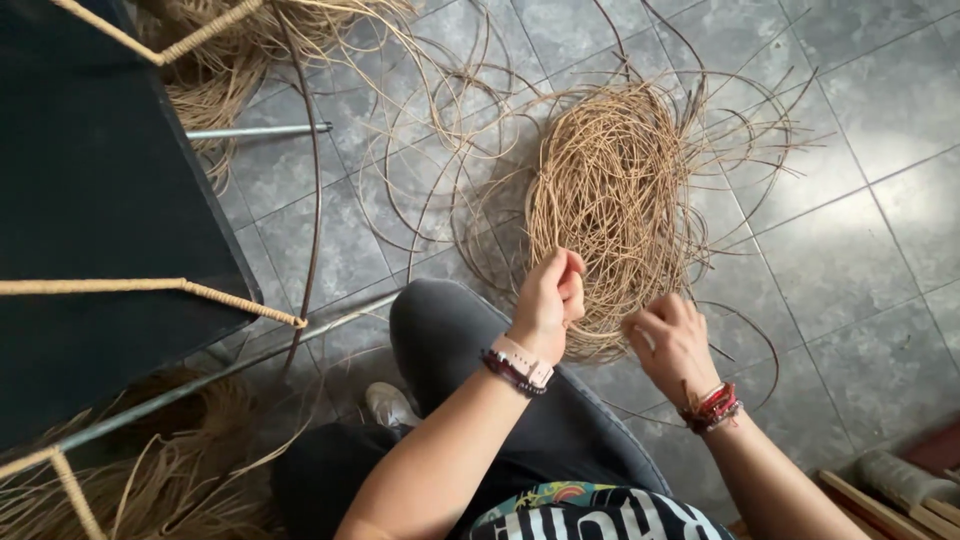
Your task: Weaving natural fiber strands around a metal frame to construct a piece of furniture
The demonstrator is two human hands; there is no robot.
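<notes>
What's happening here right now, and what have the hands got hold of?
A seated person is working over a loose coil of tan cane strands lying on the grey tiled floor. The left hand is closed in a fist at the near edge of the coil, apparently pinching strands. The right hand is beside it, fingers curled on thin strands. More cane lies scattered around, and a dark panel with a cord-wrapped frame stands on the left.

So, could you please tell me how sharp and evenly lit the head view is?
Head view: soft daylight on the grey floor tiles, no glare; the rattan coil is sharp; left hand and right hand slightly soft; the dark panel is underexposed.
</notes>
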